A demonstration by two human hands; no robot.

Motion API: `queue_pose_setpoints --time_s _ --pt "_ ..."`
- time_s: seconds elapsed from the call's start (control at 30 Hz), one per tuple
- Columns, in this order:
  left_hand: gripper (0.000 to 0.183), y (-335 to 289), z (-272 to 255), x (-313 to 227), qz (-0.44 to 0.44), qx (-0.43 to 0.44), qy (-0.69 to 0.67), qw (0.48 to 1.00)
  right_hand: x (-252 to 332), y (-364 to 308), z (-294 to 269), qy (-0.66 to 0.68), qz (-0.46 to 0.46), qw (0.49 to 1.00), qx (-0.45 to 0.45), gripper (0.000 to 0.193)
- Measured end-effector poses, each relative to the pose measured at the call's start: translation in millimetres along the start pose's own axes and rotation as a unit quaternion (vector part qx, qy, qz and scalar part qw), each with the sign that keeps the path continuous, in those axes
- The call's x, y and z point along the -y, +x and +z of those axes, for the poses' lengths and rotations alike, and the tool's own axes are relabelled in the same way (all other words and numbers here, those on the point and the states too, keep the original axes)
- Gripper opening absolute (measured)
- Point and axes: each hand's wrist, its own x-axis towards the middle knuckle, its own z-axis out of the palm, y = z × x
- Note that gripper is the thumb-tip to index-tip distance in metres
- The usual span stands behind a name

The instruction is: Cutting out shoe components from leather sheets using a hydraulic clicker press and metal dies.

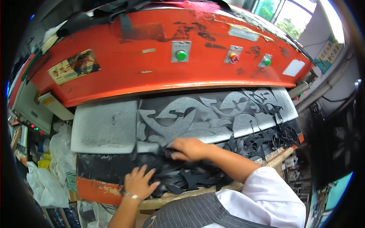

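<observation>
My right hand (188, 149) is at the front edge of the pale grey board (104, 127), its fingers closed on a black scrap (166, 152) of thin sheet, partly blurred. Nearer to me, my left hand (138, 183) lies with spread fingers at the left end of a heap of loose black scraps (194, 179) and grips nothing. A black sheet (159, 99) with large curved cut-out openings lies on the board, whose grey surface shows through the openings. Some of the sheet's edge near my right hand is hidden by the fingers.
Above the board spans a red-orange press beam (125, 64) with a green button (181, 56) and a red knob (234, 57). More tangled black offcuts (253, 146) lie along the front right ledge. Plastic bags (47, 184) stand at left.
</observation>
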Motion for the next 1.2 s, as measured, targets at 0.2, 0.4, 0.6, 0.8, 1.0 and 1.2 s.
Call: queue_pose_setpoints --time_s 0.2,0.4,0.6,0.8,1.0,1.2 --pt "0.031 22 -77 93 -0.167 0.133 -0.332 0.919 -39 -96 -20 0.078 -0.004 0.992 0.094 0.056" --pt "0.032 202 -39 139 -0.158 -0.226 -0.265 0.924 -199 -112 -140 -0.077 0.284 0.903 -0.314 0.039" --pt "0.059 331 -2 139 -0.328 -0.147 -0.112 0.926 -383 -237 -238 -0.194 0.594 0.643 -0.442 0.052" --pt "0.06 323 -7 130 -0.371 -0.222 0.031 0.901 -430 -270 -289 -0.124 0.696 0.623 -0.335 0.067" --pt "0.053 321 -7 76 -0.387 -0.233 0.058 0.89 -458 -289 -309 -0.146 0.651 0.651 -0.362 0.061" --pt "0.055 283 3 109 -0.365 -0.236 0.057 0.899 -455 -313 -295 -0.201 0.573 0.724 -0.327 0.034"
